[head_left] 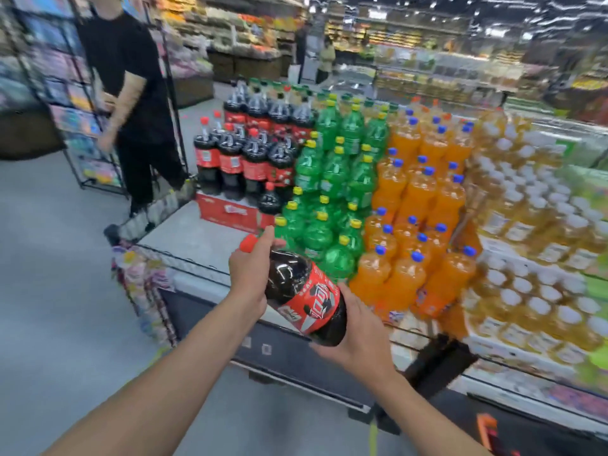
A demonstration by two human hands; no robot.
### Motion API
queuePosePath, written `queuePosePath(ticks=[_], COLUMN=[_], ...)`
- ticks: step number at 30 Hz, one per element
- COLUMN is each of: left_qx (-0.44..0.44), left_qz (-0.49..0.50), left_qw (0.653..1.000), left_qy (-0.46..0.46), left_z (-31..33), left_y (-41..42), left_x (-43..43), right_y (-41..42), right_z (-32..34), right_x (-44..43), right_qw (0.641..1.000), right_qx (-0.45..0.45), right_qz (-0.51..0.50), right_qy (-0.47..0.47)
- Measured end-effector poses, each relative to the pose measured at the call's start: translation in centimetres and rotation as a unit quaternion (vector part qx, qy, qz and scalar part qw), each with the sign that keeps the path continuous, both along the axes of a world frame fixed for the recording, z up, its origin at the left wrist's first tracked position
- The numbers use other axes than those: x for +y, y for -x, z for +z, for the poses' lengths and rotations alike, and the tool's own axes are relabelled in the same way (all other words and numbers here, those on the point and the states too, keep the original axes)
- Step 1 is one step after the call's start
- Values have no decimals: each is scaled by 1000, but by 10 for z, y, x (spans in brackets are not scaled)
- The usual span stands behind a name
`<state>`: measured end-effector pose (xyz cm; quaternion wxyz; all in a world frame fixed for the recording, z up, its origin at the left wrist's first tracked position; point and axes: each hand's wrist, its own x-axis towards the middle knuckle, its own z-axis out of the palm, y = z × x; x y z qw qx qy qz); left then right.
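A large cola bottle (pixel 304 296) with a red cap and red label lies tilted in front of me, cap toward the upper left. My left hand (pixel 251 274) grips its neck and shoulder just below the cap. My right hand (pixel 357 330) cups the bottle's base from below and the right. The bottle hangs above the front edge of a low display platform (pixel 194 238), close to the stacked green soda bottles (pixel 324 205).
On the platform stand cola bottles (pixel 243 159) on a red crate (pixel 230 210), then green, orange (pixel 414 232) and pale yellow bottles (pixel 533 245) to the right. A person in black (pixel 131 93) stands at the left by a wire rack (pixel 75 103). Grey floor lies to the left.
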<state>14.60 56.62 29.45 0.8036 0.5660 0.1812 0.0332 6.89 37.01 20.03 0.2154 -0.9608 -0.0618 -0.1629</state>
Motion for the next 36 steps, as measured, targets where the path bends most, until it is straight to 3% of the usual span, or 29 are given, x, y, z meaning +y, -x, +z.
queuePosePath(ticks=[6, 15, 36], left_qx=[-9, 1, 24], left_qz=[37, 59, 37], left_qw=[999, 998, 997], left_qy=[5, 25, -64], left_z=[18, 23, 11], left_y=[-21, -70, -339], left_x=[98, 173, 255], right_y=[-37, -111, -373], right_z=[8, 14, -3], right_x=[98, 166, 255], right_qw=[999, 997, 990], right_qx=[-2, 10, 76], right_qz=[34, 74, 80], right_qy=[-35, -28, -89])
